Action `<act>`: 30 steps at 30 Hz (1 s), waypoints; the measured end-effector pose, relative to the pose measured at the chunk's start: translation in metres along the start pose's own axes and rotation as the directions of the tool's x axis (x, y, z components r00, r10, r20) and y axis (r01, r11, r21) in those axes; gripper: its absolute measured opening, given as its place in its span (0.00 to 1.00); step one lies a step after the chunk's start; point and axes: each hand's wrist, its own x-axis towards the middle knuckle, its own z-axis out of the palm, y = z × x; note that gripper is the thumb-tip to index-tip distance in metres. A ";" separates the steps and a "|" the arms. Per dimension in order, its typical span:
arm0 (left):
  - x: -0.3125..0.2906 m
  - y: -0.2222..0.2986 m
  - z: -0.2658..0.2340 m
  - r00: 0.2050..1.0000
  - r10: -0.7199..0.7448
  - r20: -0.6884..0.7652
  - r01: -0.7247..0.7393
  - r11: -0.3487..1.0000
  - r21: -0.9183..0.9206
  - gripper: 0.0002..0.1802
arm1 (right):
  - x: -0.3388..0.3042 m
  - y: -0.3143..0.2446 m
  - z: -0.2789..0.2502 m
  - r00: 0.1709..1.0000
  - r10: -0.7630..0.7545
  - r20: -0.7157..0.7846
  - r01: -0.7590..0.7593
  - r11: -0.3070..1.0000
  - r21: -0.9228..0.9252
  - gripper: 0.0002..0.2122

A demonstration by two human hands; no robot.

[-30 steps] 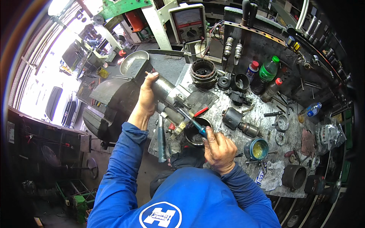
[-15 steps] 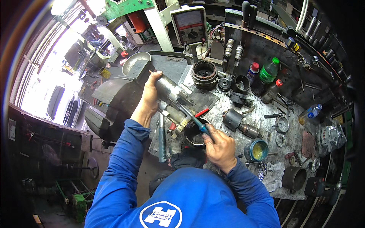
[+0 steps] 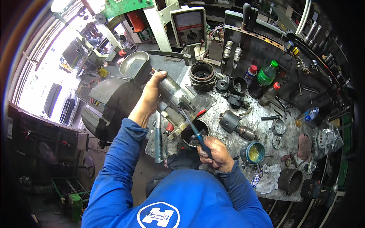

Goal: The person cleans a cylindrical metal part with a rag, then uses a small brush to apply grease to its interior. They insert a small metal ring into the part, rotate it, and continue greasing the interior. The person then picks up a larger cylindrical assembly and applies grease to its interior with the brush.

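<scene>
My left hand (image 3: 152, 92) is wrapped round the silver cylinder of a starter motor housing (image 3: 172, 92), held tilted above the bench's near left edge. Its cast bracket end points toward me. In my right hand (image 3: 217, 152) is a screwdriver (image 3: 201, 140) with a blue handle. The shaft slants up and left, its tip at the housing's bracket; whether it touches cannot be made out. Below them stands a dark open metal ring (image 3: 189, 141), partly hidden by the screwdriver. A hammer (image 3: 158, 142) with a grey-blue grip lies left of it.
A bench vise (image 3: 114, 93) stands at the left. On the workbench (image 3: 262, 131) lie a dark cylindrical motor part (image 3: 230, 121), a tub of grease (image 3: 254, 152) and a wound stator (image 3: 202, 75). Bottles, including a green-capped one (image 3: 268, 74), stand along the back, near an analog meter (image 3: 189, 28).
My right hand and the screwdriver handle have moved slightly toward me and left, making the shaft steeper. The left hand still grips the housing. The whole view has shifted a little.
</scene>
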 end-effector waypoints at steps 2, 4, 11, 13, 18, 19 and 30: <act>-0.002 0.001 0.002 0.999 -0.029 0.024 0.029 1.000 -0.003 0.22 | 0.002 0.001 -0.004 0.989 0.035 0.140 -0.056 0.988 0.146 0.24; -0.006 0.001 0.002 0.999 -0.012 0.044 0.011 1.000 0.026 0.22 | 0.001 -0.001 -0.008 0.984 0.034 0.176 -0.043 0.998 0.046 0.20; -0.033 0.007 0.011 0.975 0.064 0.211 -0.081 0.994 0.076 0.26 | -0.113 -0.013 -0.015 0.881 -0.450 -0.144 -0.057 0.201 -0.978 0.25; -0.048 0.008 0.023 0.982 0.109 0.155 -0.149 0.949 0.277 0.28 | -0.163 -0.011 -0.017 0.760 -0.604 -0.240 -0.017 0.350 -0.936 0.20; -0.094 -0.011 0.074 0.942 0.315 0.112 -0.334 0.858 0.391 0.26 | -0.240 -0.024 -0.058 0.154 -0.829 -0.537 -0.346 0.464 -0.815 0.13; -0.100 -0.016 0.084 0.924 0.376 0.071 -0.361 0.793 0.491 0.26 | -0.243 -0.025 -0.073 0.084 -0.884 -0.460 -0.499 0.363 -0.787 0.13; -0.129 -0.041 0.104 0.697 0.578 0.424 -0.596 0.139 0.791 0.32 | -0.227 0.022 -0.181 -0.214 -0.894 -0.394 -0.687 0.425 -0.590 0.24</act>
